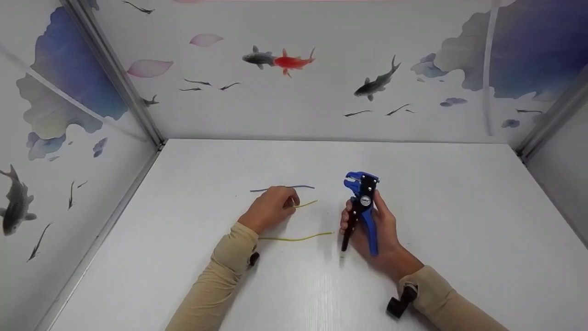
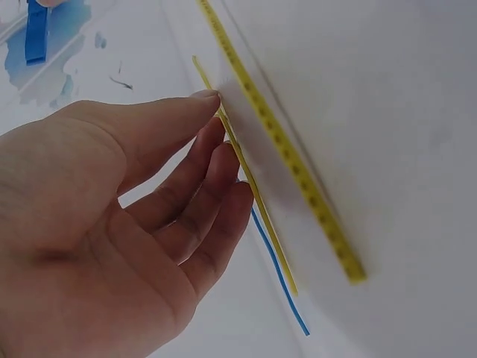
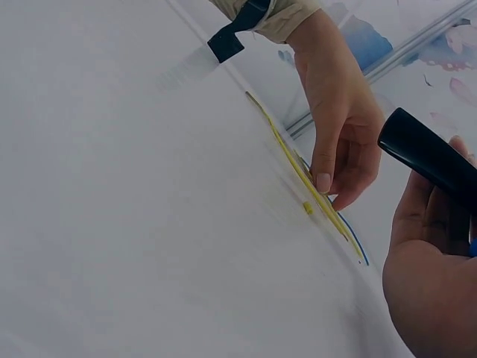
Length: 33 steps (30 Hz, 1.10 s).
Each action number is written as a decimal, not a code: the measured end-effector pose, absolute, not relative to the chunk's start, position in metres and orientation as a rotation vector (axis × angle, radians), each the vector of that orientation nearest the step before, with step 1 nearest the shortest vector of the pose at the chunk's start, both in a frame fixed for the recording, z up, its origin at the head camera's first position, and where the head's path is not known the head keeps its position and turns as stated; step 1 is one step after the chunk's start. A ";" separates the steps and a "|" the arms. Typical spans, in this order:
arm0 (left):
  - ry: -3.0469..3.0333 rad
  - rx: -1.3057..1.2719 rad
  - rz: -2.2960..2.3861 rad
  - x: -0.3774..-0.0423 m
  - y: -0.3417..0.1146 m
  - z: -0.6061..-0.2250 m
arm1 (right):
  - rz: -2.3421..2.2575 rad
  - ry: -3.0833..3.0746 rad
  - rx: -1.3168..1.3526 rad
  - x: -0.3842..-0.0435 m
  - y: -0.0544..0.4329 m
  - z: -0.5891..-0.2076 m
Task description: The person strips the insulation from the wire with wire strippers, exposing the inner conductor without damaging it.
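My left hand [image 1: 272, 209] pinches a thin yellow wire [image 1: 307, 204] between thumb and fingertips. In the left wrist view the pinched wire [image 2: 246, 168] runs past the fingers on both sides. A second yellow wire [image 1: 294, 239], longer, lies on the table nearer to me; dark marks show along this wire [image 2: 298, 179]. Beyond the left hand lies a blue wire [image 1: 303, 186], partly covered by the hand. My right hand [image 1: 383, 230] holds a blue and black wire stripper [image 1: 365, 200] upright, jaws pointing away from me, with the fingers around its handles.
The white table [image 1: 459, 207] meets a back wall [image 1: 321, 105] and side walls printed with fish and leaves. A small yellow piece [image 3: 308, 208] lies beside the wires in the right wrist view. A black device [image 1: 402, 301] is strapped to the right wrist.
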<state>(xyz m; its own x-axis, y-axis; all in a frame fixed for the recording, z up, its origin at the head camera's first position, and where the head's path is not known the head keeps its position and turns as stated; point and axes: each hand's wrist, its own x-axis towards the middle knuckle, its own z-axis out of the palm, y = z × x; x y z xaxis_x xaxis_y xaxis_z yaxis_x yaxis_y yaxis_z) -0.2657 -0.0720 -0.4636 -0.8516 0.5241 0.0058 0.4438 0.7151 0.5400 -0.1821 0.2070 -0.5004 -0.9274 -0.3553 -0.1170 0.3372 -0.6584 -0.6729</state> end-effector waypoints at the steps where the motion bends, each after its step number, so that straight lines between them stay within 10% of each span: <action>1: 2.770 0.788 0.811 -0.265 -0.072 -0.464 | -2.561 1.035 -0.032 -0.182 0.207 -0.500; 33: 2.750 0.849 0.665 -0.263 -0.073 -0.463 | -2.552 1.026 -0.016 -0.182 0.207 -0.499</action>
<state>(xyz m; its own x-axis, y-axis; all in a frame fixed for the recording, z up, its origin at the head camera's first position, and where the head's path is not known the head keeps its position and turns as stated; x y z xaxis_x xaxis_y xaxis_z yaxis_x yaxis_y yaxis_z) -0.2628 -0.0727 -0.4627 -0.8186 0.5725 -0.0458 0.4884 0.7358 0.4692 -0.1816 0.2069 -0.4988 -0.9245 -0.3575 -0.1320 0.3494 -0.6568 -0.6682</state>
